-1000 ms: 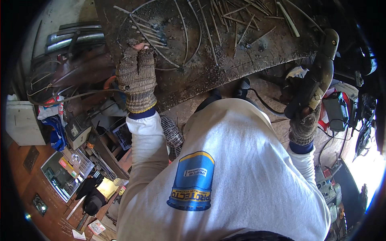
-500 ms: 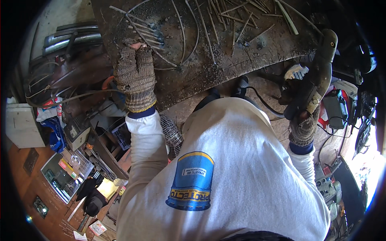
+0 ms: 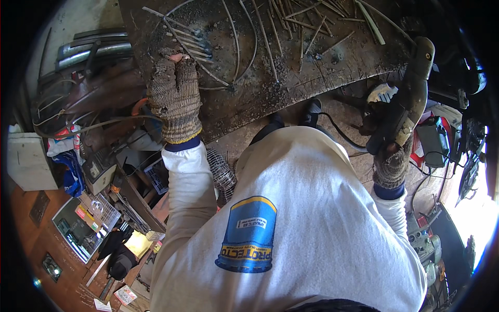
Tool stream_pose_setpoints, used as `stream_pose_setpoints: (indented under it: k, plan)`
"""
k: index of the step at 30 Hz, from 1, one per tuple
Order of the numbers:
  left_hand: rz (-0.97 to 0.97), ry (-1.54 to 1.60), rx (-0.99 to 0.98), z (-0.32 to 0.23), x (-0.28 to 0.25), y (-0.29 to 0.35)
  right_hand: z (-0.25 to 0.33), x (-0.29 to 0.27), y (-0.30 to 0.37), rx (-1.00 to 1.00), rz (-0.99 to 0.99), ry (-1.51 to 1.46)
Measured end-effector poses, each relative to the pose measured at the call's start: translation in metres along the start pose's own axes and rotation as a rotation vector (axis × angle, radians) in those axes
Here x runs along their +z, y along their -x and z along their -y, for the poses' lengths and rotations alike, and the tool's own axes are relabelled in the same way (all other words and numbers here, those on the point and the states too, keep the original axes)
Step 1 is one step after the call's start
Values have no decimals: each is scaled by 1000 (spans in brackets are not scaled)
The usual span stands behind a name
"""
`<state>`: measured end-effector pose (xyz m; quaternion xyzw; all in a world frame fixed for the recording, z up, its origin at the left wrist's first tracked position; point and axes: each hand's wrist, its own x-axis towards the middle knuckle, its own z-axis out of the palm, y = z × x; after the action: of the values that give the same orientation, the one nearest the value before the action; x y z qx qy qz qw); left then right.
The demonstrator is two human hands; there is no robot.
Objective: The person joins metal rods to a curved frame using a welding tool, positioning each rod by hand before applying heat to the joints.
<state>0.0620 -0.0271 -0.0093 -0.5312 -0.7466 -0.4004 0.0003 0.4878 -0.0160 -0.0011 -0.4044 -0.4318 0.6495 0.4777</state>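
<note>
My left hand (image 3: pixel 175 99), in a worn brown knitted glove with a bare fingertip showing, lies at the left of the metal table (image 3: pixel 228 112). Its fingers curl over the side of a metal rod frame (image 3: pixel 236 47), a curved piece with several short parallel bars across it; the grip itself is partly hidden. At the right, my right hand (image 3: pixel 391 164), gloved the same way, is wrapped round the handle of a welding electrode holder (image 3: pixel 416 93). From the holder's tip a thin welding rod (image 3: pixel 387 16) runs up and left over the table.
Several loose metal rods (image 3: pixel 314 39) lie across the table's far side. A dark cable (image 3: pixel 340 134) curves below the holder. Curved metal bars (image 3: pixel 93 54) stand at the left, above a cluttered white box (image 3: pixel 31 161). A grey-and-red machine (image 3: pixel 435 143) sits at the right.
The electrode holder has shifted very slightly to the left. My left hand and the rod frame stay in place.
</note>
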Motion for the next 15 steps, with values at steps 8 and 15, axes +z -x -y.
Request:
stream_pose_setpoints:
  k: [8, 15]
  plan:
    - [-22, 91, -7, -2, 1, 0, 0, 3, 1, -26, -23, 10]
    - [26, -90, 96, 5, -2, -2, 4, 4, 2, -9, -34, 33]
